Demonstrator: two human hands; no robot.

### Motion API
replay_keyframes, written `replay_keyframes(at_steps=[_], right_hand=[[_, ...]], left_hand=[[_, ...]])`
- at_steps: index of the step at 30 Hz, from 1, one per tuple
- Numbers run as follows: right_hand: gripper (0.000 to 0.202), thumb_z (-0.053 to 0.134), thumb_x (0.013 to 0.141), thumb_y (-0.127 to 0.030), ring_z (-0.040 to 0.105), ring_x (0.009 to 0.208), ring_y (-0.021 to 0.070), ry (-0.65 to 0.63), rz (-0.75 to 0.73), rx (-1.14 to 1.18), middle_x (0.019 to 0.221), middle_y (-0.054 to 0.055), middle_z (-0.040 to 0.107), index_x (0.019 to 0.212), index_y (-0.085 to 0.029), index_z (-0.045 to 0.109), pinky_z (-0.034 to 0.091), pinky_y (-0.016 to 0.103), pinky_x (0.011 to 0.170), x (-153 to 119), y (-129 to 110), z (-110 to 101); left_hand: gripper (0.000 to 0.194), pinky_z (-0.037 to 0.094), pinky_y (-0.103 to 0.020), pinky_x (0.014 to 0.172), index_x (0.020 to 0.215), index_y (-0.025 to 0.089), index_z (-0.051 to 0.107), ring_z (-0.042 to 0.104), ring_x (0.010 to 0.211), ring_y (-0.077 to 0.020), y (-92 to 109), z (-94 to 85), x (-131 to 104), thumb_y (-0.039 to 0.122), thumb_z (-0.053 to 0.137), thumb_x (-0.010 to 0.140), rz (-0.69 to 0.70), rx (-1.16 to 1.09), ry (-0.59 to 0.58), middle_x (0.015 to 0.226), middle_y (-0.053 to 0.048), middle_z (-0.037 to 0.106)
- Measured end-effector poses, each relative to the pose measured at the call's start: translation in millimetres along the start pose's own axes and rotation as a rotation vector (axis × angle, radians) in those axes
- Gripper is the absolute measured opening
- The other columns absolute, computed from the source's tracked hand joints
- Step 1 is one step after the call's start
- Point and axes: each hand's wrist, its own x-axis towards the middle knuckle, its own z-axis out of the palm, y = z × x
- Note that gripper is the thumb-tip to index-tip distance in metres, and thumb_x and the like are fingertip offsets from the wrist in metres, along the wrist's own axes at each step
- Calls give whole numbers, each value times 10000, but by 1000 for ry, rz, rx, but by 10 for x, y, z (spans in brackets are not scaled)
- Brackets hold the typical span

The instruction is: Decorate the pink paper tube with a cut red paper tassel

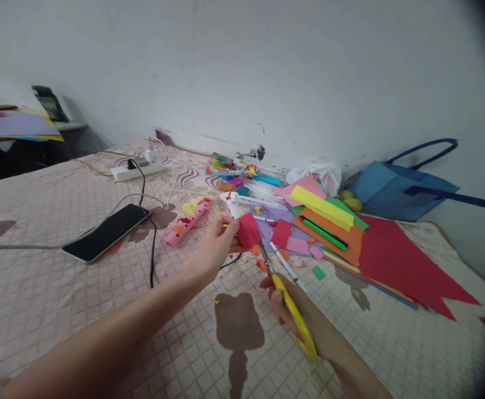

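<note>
Between the thumb and fingers of my left hand point(221, 238) is a small piece of red paper point(248, 231). My right hand point(286, 299) grips yellow-handled scissors point(291, 305), whose blades point up and away from me. The blade tips reach the right edge of the red paper; whether they are cutting into it I cannot tell. Just beyond, another red paper piece point(282, 233) lies by a white pen point(286, 263). Small coloured scraps, including a green one point(319, 272), are scattered near my hands. A pink decorated paper roll point(189, 223) lies to the left.
A black-screened phone point(107, 233) and cables lie at left, near a white power strip point(136, 170). Stacked coloured sheets with a green cutter knife point(324, 233) and a large red sheet point(404, 260) are at right. A blue bag point(404, 188) stands against the wall.
</note>
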Motion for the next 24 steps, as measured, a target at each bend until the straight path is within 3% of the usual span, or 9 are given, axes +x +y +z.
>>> replay_keyframes(at_steps=[10, 17, 24], right_hand=[[463, 331, 852, -647, 496, 568, 132, 0, -43, -77, 749, 19, 529, 856, -211, 485, 433, 250, 454, 12, -26, -2], [493, 356, 822, -696, 417, 511, 103, -33, 17, -21, 677, -17, 464, 805, -214, 455, 386, 218, 417, 23, 28, -10], [473, 429, 788, -690, 403, 510, 103, -24, 52, -8, 625, -30, 425, 728, -222, 405, 341, 206, 408, 18, -18, -6]], left_hand=[[186, 564, -336, 637, 790, 166, 447, 684, 610, -178, -19, -9, 11, 276, 591, 832, -2, -32, 16, 707, -51, 668], [157, 558, -297, 613, 782, 174, 431, 675, 592, -155, -10, -14, 6, 255, 543, 856, -3, -19, 13, 670, -21, 651], [166, 567, -338, 637, 802, 172, 441, 681, 621, -171, -16, -27, 29, 281, 557, 849, -2, -9, 5, 724, -45, 668]])
